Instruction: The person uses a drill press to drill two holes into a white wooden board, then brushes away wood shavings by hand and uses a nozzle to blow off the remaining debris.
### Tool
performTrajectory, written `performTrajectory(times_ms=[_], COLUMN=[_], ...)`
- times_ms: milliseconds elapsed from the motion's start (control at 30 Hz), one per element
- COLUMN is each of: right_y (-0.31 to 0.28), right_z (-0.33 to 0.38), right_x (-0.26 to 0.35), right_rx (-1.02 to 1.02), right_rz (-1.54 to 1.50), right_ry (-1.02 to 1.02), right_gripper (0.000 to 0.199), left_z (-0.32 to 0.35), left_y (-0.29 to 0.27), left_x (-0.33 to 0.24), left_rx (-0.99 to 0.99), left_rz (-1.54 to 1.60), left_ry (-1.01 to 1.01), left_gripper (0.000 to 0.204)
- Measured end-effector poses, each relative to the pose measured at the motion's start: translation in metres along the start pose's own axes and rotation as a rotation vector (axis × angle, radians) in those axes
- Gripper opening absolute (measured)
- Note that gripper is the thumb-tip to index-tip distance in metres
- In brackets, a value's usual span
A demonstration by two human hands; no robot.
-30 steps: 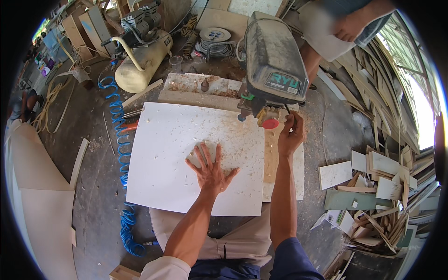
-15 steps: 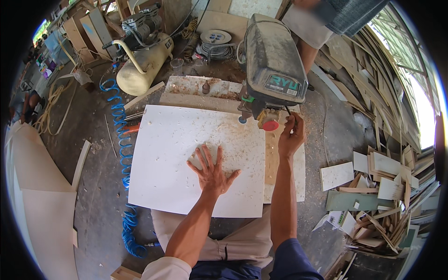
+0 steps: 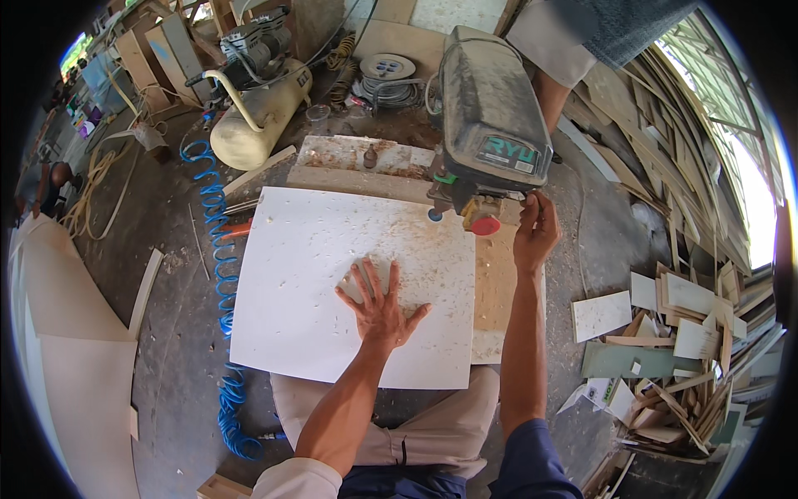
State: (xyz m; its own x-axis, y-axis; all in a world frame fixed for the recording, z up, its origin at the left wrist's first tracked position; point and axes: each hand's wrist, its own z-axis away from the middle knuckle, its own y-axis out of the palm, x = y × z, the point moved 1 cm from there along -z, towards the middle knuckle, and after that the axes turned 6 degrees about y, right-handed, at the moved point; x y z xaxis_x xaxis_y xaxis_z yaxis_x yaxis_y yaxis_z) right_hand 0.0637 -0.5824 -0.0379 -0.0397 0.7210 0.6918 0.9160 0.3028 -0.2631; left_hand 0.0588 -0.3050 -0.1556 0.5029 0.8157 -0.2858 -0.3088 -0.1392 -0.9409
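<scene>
On the tabletop under the drill press (image 3: 490,116), a white square board (image 3: 316,283) lies flat, dusted with sawdust that thickens toward its right half. The left hand (image 3: 381,303) rests on it palm down, open, all fingers spread wide, pressing near the middle of the board's right portion. The right hand (image 3: 536,233) is raised at the right side of the machine head, its fingers curled around a lever or handle there, just beside a red knob (image 3: 485,224); the grip itself is partly hidden, so how tightly it closes cannot be told. The board's upper right corner sits below the drill head, and a strip of bare wooden base (image 3: 497,283) shows along the board's right edge.

To the left of the board, a blue coiled air hose (image 3: 218,249) runs down over the floor, leading up toward a cream-coloured compressor tank (image 3: 258,116). Behind the board lies a worn, stained plank (image 3: 366,154). On the right, a heap of wood and panel offcuts (image 3: 682,349) covers the floor. At the top edge another person's leg (image 3: 553,91) stands behind the machine.
</scene>
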Motion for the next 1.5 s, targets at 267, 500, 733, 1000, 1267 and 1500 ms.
performTrajectory(times_ms=[267, 500, 733, 1000, 1267, 1500], right_y=[0.001, 0.006, 0.002, 0.059, 0.071, 0.029], right_z=[-0.006, 0.026, -0.013, -0.145, -0.117, -0.002], right_x=[-0.013, -0.011, -0.009, -0.04, -0.106, -0.087], right_rx=[0.016, -0.018, 0.019, 0.172, 0.594, 0.737], right_rz=[0.026, -0.123, -0.044, -0.065, -0.273, -0.29], right_ry=[-0.031, 0.141, 0.055, -0.009, 0.525, 0.821], right_gripper=[0.019, 0.018, 0.02, 0.027, 0.028, 0.038], left_z=[-0.001, -0.001, -0.001, -0.001, 0.001, 0.001], left_y=[0.002, -0.001, 0.003, 0.01, 0.01, 0.002], left_x=[0.0, -0.001, -0.001, 0.001, 0.002, -0.001], left_rx=[-0.018, -0.024, -0.023, -0.09, -0.113, -0.069], left_rz=[-0.012, -0.007, -0.011, -0.036, -0.031, -0.049], left_ry=[0.004, 0.001, -0.004, 0.017, 0.024, 0.005], left_gripper=[0.115, 0.115, 0.116, 0.116, 0.115, 0.116])
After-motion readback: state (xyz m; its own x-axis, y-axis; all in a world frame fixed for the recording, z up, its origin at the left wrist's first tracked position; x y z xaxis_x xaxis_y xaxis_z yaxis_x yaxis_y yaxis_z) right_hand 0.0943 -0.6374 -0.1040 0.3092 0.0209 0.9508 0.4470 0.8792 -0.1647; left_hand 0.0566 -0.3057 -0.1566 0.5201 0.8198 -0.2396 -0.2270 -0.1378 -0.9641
